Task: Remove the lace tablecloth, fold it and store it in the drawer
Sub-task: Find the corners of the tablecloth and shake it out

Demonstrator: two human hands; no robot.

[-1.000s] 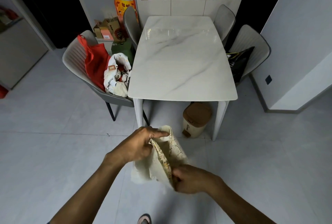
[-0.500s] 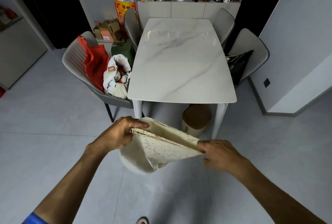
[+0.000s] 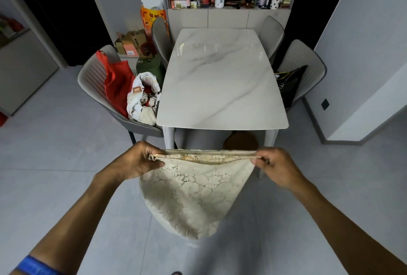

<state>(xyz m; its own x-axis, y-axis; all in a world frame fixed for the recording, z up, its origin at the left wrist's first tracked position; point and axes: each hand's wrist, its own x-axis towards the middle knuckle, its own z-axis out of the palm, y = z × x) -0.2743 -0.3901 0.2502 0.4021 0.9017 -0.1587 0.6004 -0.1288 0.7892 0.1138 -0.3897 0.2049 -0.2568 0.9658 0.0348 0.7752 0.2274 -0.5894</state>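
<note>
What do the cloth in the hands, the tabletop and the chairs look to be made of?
Tablecloth: cream lace, matte, open floral holes showing the floor through it; fibre unclear.
Tabletop: white slab with grey veining and glossy reflections; marble or a sintered-stone lookalike, cannot tell which.
Chair: grey ribbed upholstered shell with a soft sheen, likely faux leather, on dark slim legs.
Both the left hand and right hand pinch the cloth's top edge.

We see the lace tablecloth [image 3: 189, 195] is thin openwork cloth, matt and cream. The table [image 3: 222, 80] top looks like glossy, smooth marble; the floor [image 3: 55, 164] tiles are matt.
</note>
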